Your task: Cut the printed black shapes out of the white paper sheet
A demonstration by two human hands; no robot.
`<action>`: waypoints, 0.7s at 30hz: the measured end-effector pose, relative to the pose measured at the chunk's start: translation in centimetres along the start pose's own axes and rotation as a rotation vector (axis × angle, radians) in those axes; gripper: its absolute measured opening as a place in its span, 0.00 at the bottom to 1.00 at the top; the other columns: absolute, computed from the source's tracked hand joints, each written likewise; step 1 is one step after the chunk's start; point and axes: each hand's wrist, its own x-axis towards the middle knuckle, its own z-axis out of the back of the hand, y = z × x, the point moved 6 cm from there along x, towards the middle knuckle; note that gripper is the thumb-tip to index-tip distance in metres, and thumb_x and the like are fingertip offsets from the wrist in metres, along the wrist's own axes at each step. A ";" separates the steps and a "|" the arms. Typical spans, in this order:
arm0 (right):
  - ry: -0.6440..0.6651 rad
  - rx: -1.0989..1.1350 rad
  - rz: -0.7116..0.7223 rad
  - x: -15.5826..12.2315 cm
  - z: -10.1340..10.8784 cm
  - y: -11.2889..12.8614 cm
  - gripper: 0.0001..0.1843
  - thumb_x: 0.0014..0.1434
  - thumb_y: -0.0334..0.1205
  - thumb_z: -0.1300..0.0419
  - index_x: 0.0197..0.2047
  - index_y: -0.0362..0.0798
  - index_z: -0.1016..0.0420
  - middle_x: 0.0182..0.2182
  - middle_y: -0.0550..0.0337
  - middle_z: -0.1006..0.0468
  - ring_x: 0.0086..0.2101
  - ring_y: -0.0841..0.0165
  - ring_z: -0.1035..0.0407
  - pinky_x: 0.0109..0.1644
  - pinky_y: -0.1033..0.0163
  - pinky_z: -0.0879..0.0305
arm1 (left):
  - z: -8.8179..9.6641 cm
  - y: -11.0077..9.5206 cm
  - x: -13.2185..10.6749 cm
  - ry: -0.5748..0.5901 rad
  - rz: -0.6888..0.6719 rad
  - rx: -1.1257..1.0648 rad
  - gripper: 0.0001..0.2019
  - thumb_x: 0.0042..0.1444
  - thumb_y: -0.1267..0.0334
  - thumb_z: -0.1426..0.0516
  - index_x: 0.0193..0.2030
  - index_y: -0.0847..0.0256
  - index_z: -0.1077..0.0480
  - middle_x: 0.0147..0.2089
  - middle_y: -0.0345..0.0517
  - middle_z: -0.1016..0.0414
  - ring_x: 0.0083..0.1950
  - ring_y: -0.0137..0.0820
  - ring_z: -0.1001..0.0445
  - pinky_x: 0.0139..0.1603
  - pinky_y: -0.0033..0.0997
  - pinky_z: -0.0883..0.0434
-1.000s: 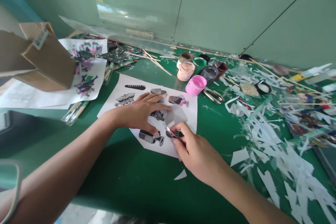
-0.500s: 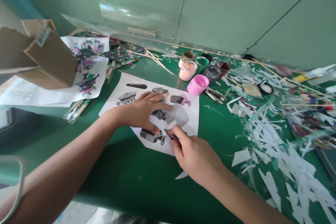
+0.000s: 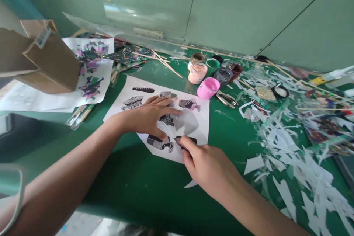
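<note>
A white printed sheet [image 3: 129, 86] with several black and grey shapes lies on the green table. My left hand [image 3: 152, 114] is spread flat on its middle, fingers apart, covering part of the printed figures. Just right of the left thumb, my right hand [image 3: 195, 155] is closed around a small craft knife [image 3: 177, 139]. Only the knife's dark tip shows, low over the sheet near the printed bottle-like shape [image 3: 156, 142]; most of its handle is hidden by the fingers. Whether the tip touches the paper I cannot tell.
Open paint jars, one of them pink [image 3: 208, 87], stand behind the sheet, with metal scissors [image 3: 226, 99] beside them. Paper scraps [image 3: 298, 169] cover the right side. At left are a cardboard box [image 3: 55, 66], brushes [image 3: 80, 116] and a dark object [image 3: 19, 131].
The right hand's fingertips and the knife have shifted slightly, and less of the blade shows now. My left hand stays in place on the sheet.
</note>
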 end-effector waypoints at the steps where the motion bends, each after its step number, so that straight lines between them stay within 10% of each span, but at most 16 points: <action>1: 0.005 0.000 0.002 -0.1 0.0 0.0 0.15 0.62 0.35 0.53 0.46 0.47 0.28 0.14 0.65 0.36 0.14 0.74 0.50 0.17 0.69 0.62 | 0.0 0.0 0.0 0.004 0.006 -0.002 0.41 0.46 0.52 0.34 0.68 0.41 0.44 0.76 0.40 0.63 0.76 0.49 0.66 0.72 0.56 0.63; 14: 0.128 -0.026 0.075 -1.5 0.8 -0.6 0.15 0.65 0.34 0.52 0.47 0.47 0.25 0.13 0.68 0.39 0.12 0.76 0.50 0.15 0.67 0.65 | 0.2 -0.2 -0.1 0.023 0.014 -0.008 0.42 0.46 0.50 0.34 0.68 0.42 0.44 0.76 0.41 0.63 0.75 0.51 0.66 0.72 0.56 0.62; 21: 0.056 -0.018 0.072 -2.2 2.2 -2.1 0.19 0.65 0.34 0.51 0.51 0.57 0.23 0.21 0.63 0.25 0.19 0.71 0.34 0.24 0.65 0.42 | -0.1 0.1 0.0 0.009 0.014 0.006 0.43 0.45 0.49 0.34 0.68 0.40 0.45 0.76 0.39 0.64 0.75 0.50 0.66 0.72 0.57 0.63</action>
